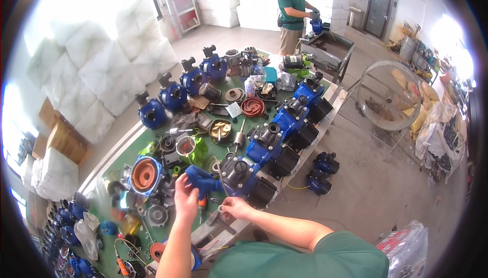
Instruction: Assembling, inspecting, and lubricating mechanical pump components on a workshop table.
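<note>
My left hand (186,199) is closed on the lower edge of a crumpled blue cloth (201,180), which might be a glove. To its right, my right hand (239,208) pinches a small grey ring-shaped piece (221,208); its exact kind is too small to tell. Just beyond the right hand sits a blue pump with a black motor (238,174), nearest of a row of blue pumps (287,120) along the table's right edge. An orange-handled tool (202,203) lies between my hands.
Loose parts cover the green table (124,148), among them a blue housing with a reddish-brown centre (146,175) and a red impeller (252,106). Several blue pump bodies (173,95) line the far left side. Two pumps (323,171) stand on the floor. Another person (292,6) works at a metal tank (330,49).
</note>
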A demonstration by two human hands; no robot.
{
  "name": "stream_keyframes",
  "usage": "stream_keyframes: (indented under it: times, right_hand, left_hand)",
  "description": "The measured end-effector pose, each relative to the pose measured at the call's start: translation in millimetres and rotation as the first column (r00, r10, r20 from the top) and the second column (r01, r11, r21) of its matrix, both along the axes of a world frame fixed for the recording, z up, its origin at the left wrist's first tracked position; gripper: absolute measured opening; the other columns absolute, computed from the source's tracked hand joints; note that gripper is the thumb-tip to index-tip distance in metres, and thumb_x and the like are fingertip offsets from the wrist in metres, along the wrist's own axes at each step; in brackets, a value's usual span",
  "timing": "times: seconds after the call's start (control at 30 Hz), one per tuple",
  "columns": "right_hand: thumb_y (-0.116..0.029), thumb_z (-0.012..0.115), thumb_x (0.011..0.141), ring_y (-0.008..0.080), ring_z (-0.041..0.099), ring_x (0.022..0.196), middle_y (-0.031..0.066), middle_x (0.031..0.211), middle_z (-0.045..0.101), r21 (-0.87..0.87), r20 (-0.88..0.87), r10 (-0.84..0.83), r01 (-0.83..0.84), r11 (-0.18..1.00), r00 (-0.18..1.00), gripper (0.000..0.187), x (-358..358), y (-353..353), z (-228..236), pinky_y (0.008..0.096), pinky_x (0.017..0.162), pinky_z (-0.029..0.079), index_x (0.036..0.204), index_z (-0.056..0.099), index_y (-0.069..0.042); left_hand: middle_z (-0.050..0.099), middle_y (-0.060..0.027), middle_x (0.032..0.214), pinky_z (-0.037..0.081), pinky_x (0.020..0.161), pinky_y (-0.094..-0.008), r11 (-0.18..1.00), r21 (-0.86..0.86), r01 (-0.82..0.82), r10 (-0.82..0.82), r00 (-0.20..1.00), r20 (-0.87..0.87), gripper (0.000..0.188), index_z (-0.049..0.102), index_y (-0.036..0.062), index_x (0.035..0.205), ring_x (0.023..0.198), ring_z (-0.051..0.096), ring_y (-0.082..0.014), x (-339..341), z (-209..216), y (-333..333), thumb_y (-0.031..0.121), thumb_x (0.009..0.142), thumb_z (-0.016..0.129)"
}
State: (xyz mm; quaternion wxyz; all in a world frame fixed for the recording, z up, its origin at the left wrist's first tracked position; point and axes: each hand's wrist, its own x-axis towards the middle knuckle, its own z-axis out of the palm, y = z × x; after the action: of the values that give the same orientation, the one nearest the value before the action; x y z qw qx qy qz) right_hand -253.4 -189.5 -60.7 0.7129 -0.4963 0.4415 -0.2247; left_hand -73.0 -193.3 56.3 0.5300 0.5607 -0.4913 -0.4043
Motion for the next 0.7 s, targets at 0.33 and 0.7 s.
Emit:
stream_keyframes:
  times: [0.33,0.7]
  right_hand:
    - [-0.009,0.064,0.089,0.0169,0.067,0.071,0.0062,0.081,0.069,0.024,-0.060,-0.041,0.042,0.999,0.997,0.014,-32.8,36.1,-7.5,0.0314,0.064,0.055,0.101,0.065,-0.002]
    - [-0.011,0.064,0.092,0.0164,0.066,0.070,0.0050,0.085,0.066,0.345,-0.078,-0.421,0.421,0.839,0.904,0.014,-42.9,94.8,-21.0,0.0290,0.057,0.056,0.103,0.059,-0.006]
  left_hand:
    - [0.068,-0.0054,0.099,0.051,0.086,-0.0293,0.965,0.262,-0.016,-0.014,0.994,0.112,0.024,0.064,0.0015,0.111,0.092,0.063,-0.0140,26.5,-80.8,123.7,0.006,0.088,0.067]
    - [0.059,-0.0088,0.095,0.052,0.078,-0.0307,0.836,0.085,-0.542,0.465,0.782,0.415,0.016,0.064,0.0018,0.099,0.087,0.064,-0.0189,146.3,-88.9,283.9,0.000,0.083,0.067]
